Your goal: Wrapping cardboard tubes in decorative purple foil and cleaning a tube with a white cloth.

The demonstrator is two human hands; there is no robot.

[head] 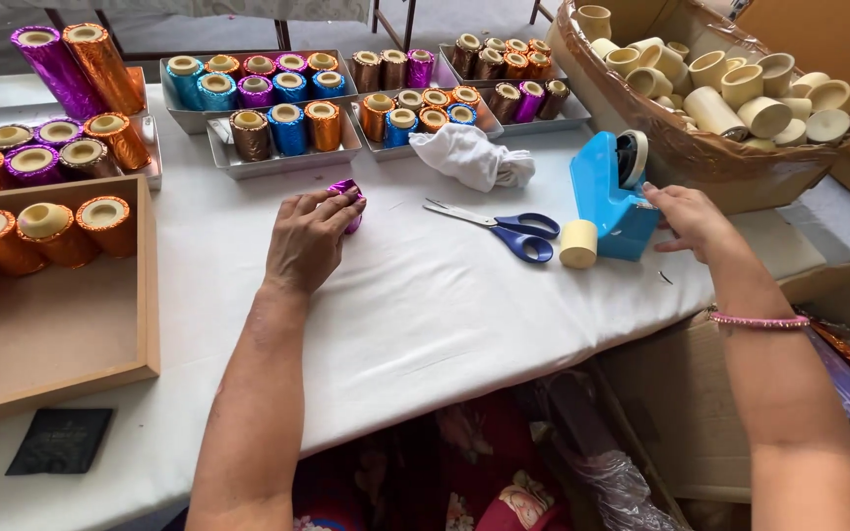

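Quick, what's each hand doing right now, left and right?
Left hand: closed over a purple foil-wrapped piece on the white table.
Right hand: fingers on the blue tape dispenser; a firm grip cannot be told.

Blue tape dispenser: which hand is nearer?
Right. The right hand touches the blue tape dispenser on its right side; the left hand is far to its left, resting on a purple foil-wrapped piece.
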